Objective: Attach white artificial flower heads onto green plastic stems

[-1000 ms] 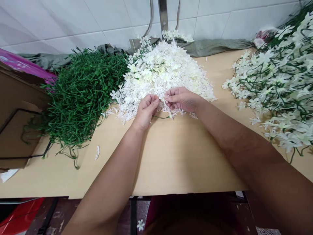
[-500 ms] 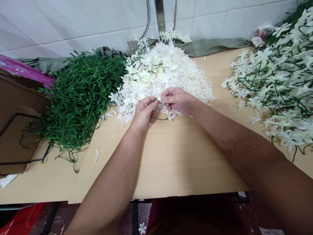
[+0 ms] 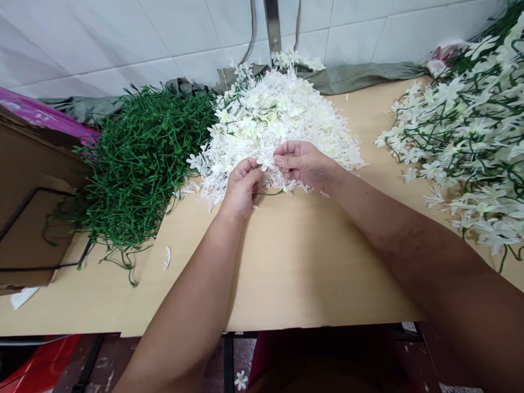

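My left hand (image 3: 242, 188) pinches a thin green plastic stem (image 3: 270, 192) between thumb and forefinger. A white artificial flower (image 3: 265, 161) sits at the stem's tip, its petals spread just beyond those fingertips. My right hand (image 3: 302, 162) is beside the flower on the right, thumb and fingers closed together at the petal edge. Whether a petal is between these fingers cannot be made out. Both hands are in front of a heap of loose white flower heads (image 3: 311, 120). To their left lies a pile of green stems (image 3: 139, 158).
White flowers on green stems (image 3: 462, 142) are heaped at the right. A cardboard box (image 3: 28, 207) with a black wire frame (image 3: 33, 268) stands at the left. Cardboard (image 3: 286, 273) covers the table, and a tiled wall (image 3: 196, 27) rises behind.
The right fingers have drawn slightly away from the left ones, and the flower's open petals now show between the hands. My left hand keeps its pinch on the stem.
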### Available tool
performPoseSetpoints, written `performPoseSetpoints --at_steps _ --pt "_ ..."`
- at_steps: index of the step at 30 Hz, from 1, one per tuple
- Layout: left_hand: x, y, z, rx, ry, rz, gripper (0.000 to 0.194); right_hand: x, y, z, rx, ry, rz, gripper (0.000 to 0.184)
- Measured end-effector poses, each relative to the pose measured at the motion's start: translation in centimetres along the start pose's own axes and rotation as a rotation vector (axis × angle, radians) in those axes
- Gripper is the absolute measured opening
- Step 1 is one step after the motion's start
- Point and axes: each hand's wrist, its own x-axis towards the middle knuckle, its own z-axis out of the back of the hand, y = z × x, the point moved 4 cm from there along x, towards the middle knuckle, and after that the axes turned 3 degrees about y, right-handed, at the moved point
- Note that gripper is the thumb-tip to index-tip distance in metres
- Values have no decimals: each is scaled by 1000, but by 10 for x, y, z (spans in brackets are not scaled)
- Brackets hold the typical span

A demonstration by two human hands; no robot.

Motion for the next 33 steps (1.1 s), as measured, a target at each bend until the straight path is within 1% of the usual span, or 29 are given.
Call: performPoseSetpoints --at_steps 2,4,7,9,12,14,16,21,23,25,26,28,31,33 --pt "0 0 0 -9 -6 0 29 -1 5 0 -55 -19 56 30" --pt "0 1 1 -3 -18 -3 28 -4 13 -3 -212 -57 166 33" --pt "0 3 2 2 -50 -11 29 -12 22 -18 -612 -84 340 36" --pt "0 4 3 13 -56 -20 28 -17 22 -27 -876 -118 411 31" --pt "0 3 3 77 -38 -42 24 -20 19 -31 -1117 -182 458 18" --pt "-1 3 2 122 -29 -53 22 -18 15 -29 -1193 -176 464 12" --pt "-1 2 2 140 -24 -57 23 -15 13 -26 -1235 -153 474 12" --pt "-2 0 0 105 -30 -43 22 -6 13 -22 -1218 -111 519 16" --pt "-2 0 0 80 -34 -46 21 -5 14 -21 -1173 -103 533 18" --pt "-2 0 0 58 -28 -40 21 -4 15 -19 -1088 -97 516 20" --pt "-2 0 0 44 -21 -31 20 -4 15 -17 -1023 -91 492 20" --pt "-2 0 0 7 -6 -13 21 -2 14 -13 -821 -70 405 18" --pt "-2 -1 -1 -50 27 6 23 -2 8 -9 -503 2 207 10" --pt "-3 -1 -2 -61 54 14 23 -3 5 -11 -427 64 96 8"
